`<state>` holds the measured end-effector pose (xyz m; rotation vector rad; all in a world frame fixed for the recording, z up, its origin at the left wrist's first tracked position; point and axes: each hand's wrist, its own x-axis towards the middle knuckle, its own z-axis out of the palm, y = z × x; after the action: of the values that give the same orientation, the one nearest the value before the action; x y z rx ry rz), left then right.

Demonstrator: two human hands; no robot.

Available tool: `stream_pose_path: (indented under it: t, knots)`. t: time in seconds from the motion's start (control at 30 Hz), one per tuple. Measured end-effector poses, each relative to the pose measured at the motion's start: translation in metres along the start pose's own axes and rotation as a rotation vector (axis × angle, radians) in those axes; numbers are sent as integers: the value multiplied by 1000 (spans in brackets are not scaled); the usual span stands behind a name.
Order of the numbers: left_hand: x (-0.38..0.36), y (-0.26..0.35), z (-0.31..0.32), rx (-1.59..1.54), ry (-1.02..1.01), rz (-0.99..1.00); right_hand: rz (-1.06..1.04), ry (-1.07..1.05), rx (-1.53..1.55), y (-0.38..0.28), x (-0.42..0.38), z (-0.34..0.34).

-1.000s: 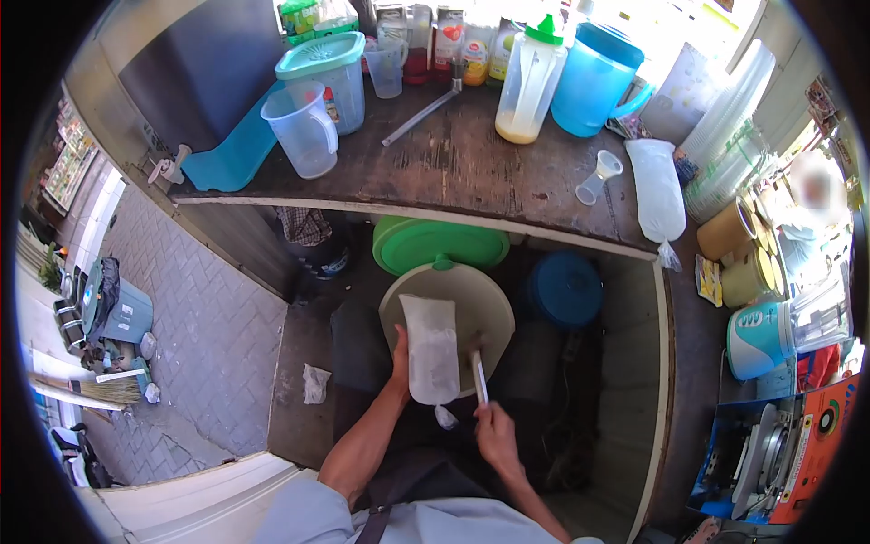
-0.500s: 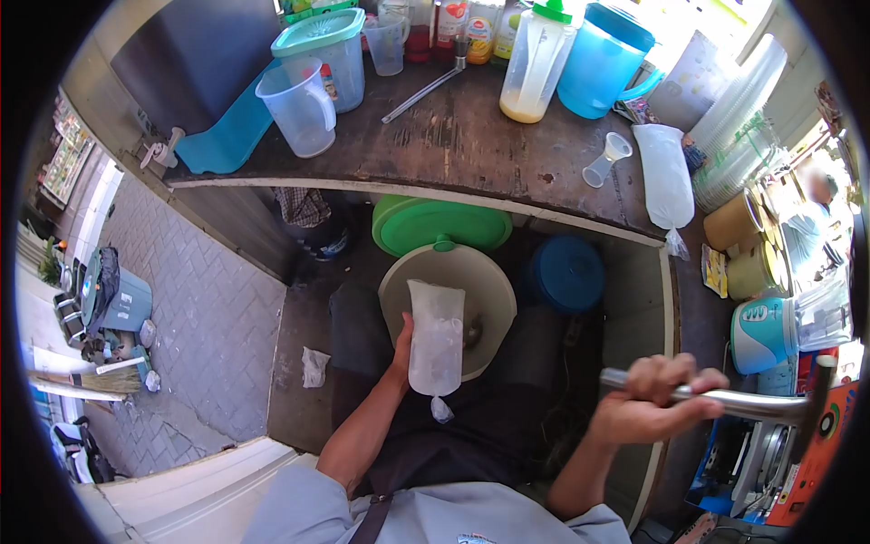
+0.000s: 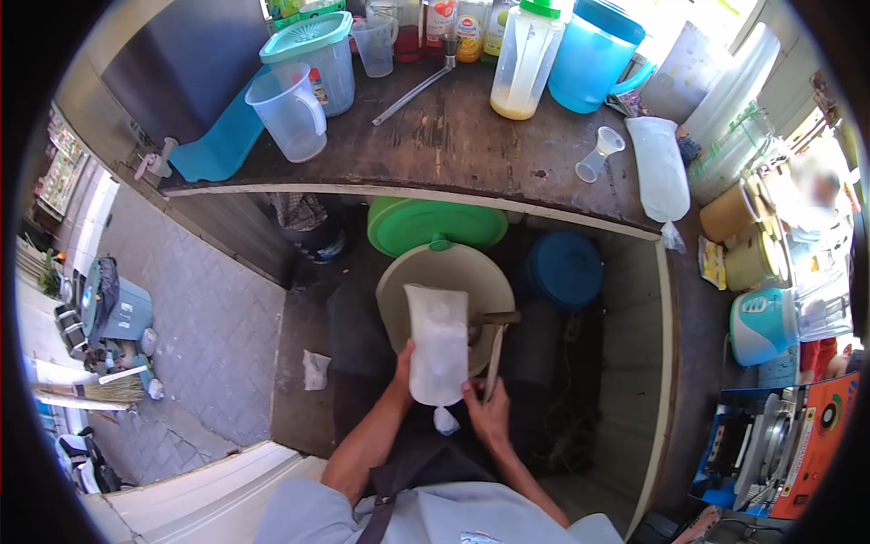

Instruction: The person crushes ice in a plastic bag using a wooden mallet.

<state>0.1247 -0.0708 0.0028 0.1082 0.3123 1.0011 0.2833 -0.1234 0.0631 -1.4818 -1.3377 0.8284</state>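
No text readable; print on bottle labels (image 3: 469, 30), orange box (image 3: 806, 467) too small.

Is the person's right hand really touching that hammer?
Touching. The head view shows the right hand closed around the lower end of the hammer, its handle running straight into the grip.

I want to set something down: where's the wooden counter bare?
Free: the front stretch of the counter, between the clear handled jug and the small clear utensil, in front of the metal rod. Crowded: the back, with bottles and the blue pitcher.
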Motion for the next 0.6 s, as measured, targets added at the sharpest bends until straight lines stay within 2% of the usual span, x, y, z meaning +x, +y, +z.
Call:
stream_pose_path:
  t: [0.03, 0.07, 0.13, 0.2, 0.23, 0.27, 0.33, 0.37, 0.4, 0.43, 0.47, 0.5, 0.53, 0.6]
  knots:
    - [0, 7, 21, 94, -83, 55, 255, -131, 178, 9, -8, -3]
    - [2, 17, 39, 197, -160, 118, 579, -223, 523, -19, -2, -10]
    - [7, 30, 72, 189, -147, 160, 593, -227, 683, -43, 7, -11]
    - [11, 45, 107, 192, -399, 230, 570, -208, 763, -66, 14, -14]
    - [4, 47, 98, 111, -299, 185, 541, -178, 838, -72, 17, -18]
    - [-1, 47, 93, 121, -313, 190, 523, -181, 841, -73, 23, -19]
    - [-15, 43, 80, 350, -288, 196, 430, -194, 585, -73, 28, -19]
    - [-17, 41, 71, 361, -289, 195, 330, -197, 535, -67, 28, -15]
    - [-18, 34, 58, 434, -41, 150, 337, -198, 540, -53, 24, -14]
    - [-17, 28, 48, 502, 205, 105, 247, -184, 250, -36, 22, -13]
    - [-15, 25, 40, 506, 205, 102, 155, -164, -38, -24, 22, -12]
    - [-14, 19, 36, 466, 353, 96, 226, -133, -140, -29, 24, -13]
    - [-13, 15, 31, 425, 495, 92, 227, -130, -142, -33, 28, -15]
    - [-19, 9, 17, 441, 516, 45, 224, -149, -57, -48, 34, -25]
